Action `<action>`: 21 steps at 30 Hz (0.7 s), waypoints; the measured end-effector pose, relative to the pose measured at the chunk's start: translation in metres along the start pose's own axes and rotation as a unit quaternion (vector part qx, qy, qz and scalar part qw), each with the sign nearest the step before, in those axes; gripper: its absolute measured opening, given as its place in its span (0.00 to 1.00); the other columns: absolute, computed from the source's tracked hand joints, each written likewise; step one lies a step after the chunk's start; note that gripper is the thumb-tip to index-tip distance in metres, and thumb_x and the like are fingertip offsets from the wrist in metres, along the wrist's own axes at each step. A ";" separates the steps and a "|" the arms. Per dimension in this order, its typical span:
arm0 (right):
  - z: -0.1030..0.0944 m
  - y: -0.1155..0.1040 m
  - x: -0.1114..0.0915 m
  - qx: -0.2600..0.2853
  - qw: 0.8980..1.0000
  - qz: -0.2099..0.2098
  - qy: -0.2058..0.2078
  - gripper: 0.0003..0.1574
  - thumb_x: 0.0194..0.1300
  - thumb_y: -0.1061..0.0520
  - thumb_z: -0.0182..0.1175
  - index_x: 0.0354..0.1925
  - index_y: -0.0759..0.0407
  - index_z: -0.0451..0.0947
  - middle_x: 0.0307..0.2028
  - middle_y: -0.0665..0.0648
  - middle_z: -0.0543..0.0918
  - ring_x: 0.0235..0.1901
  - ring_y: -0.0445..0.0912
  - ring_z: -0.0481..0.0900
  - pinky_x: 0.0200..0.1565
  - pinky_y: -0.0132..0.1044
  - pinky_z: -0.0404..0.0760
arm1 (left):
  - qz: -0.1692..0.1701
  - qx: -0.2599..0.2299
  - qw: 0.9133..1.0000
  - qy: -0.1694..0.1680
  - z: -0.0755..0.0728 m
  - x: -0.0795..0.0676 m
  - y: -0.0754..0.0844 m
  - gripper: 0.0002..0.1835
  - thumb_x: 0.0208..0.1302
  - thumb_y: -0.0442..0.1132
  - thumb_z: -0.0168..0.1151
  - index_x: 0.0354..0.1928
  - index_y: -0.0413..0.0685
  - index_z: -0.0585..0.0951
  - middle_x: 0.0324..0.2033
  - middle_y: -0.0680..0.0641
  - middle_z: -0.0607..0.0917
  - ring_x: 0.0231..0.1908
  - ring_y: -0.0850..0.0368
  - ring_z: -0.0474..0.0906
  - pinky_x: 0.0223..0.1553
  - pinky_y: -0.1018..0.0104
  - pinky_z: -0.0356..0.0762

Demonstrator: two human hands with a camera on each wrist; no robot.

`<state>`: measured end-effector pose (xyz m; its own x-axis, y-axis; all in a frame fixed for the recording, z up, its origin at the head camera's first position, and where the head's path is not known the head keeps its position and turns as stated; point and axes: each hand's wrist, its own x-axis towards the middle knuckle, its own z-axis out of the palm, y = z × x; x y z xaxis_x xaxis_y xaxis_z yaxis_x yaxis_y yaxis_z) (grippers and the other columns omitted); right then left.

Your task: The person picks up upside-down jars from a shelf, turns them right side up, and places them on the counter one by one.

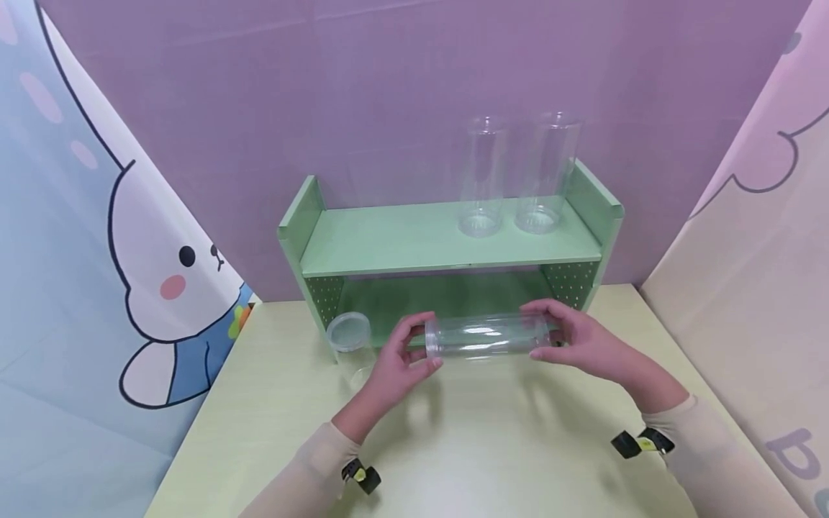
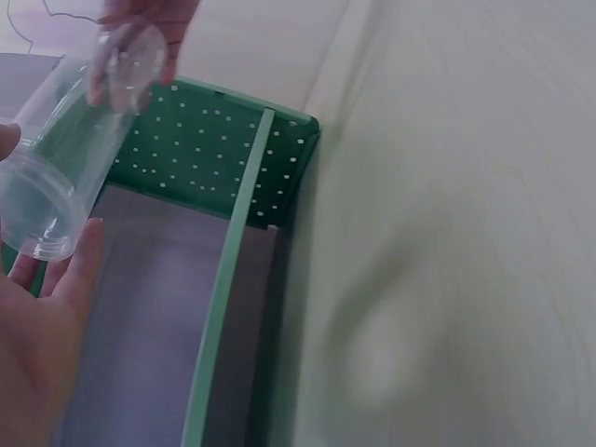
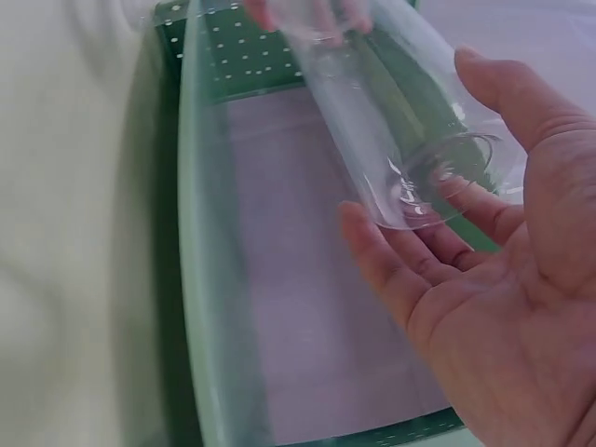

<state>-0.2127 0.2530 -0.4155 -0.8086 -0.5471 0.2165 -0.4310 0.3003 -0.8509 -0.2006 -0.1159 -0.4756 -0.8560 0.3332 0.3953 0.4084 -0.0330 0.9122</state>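
A clear plastic jar [image 1: 488, 336] lies on its side in the air between both hands, in front of the green shelf. My left hand [image 1: 395, 360] holds its lidded end, with fingers and thumb around the rim. At the other end, my right hand [image 1: 592, 345] holds the round base between thumb and fingers. The right wrist view shows the transparent base [image 3: 456, 172] against the fingers of that hand [image 3: 521, 261]. In the left wrist view the capped end [image 2: 42, 209] sits above the left fingers. The jar looks empty.
A two-tier green shelf [image 1: 395, 234] stands on the pale table [image 1: 492, 446] by the purple backdrop. Two tall clear jars, one [image 1: 481, 180] left of the other [image 1: 547, 176], stand upright on its top board. Another lidded jar [image 1: 350, 334] stands at the shelf's front left corner.
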 end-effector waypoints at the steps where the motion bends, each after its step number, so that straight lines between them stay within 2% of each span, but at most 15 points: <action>1: 0.002 0.002 -0.001 -0.005 1.000 0.002 -0.002 0.41 0.71 0.61 0.76 0.76 0.60 0.70 0.68 0.63 0.80 0.63 0.51 0.83 0.59 0.37 0.86 | 0.006 0.006 1.000 0.003 -0.001 0.001 0.001 0.42 0.66 0.24 0.75 0.80 0.46 0.70 0.72 0.37 0.73 0.69 0.28 0.74 0.64 0.46 0.86; 5: 0.012 0.012 -0.003 -0.014 1.000 0.011 -0.012 0.42 0.71 0.60 0.77 0.76 0.59 0.71 0.68 0.62 0.81 0.65 0.53 0.81 0.62 0.35 0.84 | 0.027 0.023 0.999 0.012 -0.004 0.004 0.005 0.42 0.65 0.24 0.76 0.80 0.46 0.72 0.71 0.41 0.75 0.69 0.37 0.74 0.65 0.48 0.85; 9: 0.024 0.020 -0.004 -0.017 1.000 0.008 -0.022 0.43 0.70 0.58 0.78 0.76 0.63 0.70 0.67 0.64 0.81 0.63 0.55 0.83 0.63 0.36 0.84 | 0.035 0.039 0.998 0.017 -0.004 0.007 0.011 0.41 0.65 0.23 0.76 0.79 0.49 0.74 0.70 0.43 0.76 0.69 0.43 0.74 0.64 0.54 0.85; 15: 0.041 0.030 -0.003 0.018 0.999 -0.002 -0.043 0.45 0.71 0.60 0.77 0.75 0.72 0.67 0.65 0.74 0.79 0.62 0.66 0.82 0.63 0.45 0.86 | 0.048 0.068 0.996 0.012 -0.003 0.011 0.020 0.39 0.66 0.26 0.76 0.78 0.48 0.75 0.70 0.43 0.75 0.69 0.43 0.73 0.63 0.53 0.85; 21: 0.056 0.038 -0.001 0.026 0.998 0.003 -0.059 0.43 0.69 0.59 0.79 0.74 0.66 0.69 0.64 0.71 0.80 0.65 0.67 0.80 0.64 0.52 0.86 | 0.066 0.080 0.995 -0.001 -0.001 0.016 0.025 0.37 0.67 0.29 0.76 0.77 0.49 0.77 0.69 0.42 0.74 0.67 0.43 0.74 0.61 0.52 0.86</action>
<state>-0.2054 0.2210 -0.4746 -0.7569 -0.6347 0.1560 -0.4026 0.2647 -0.8763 -0.2043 -0.1128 -0.4463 -0.7918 0.3370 0.5095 0.5616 0.0734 0.8242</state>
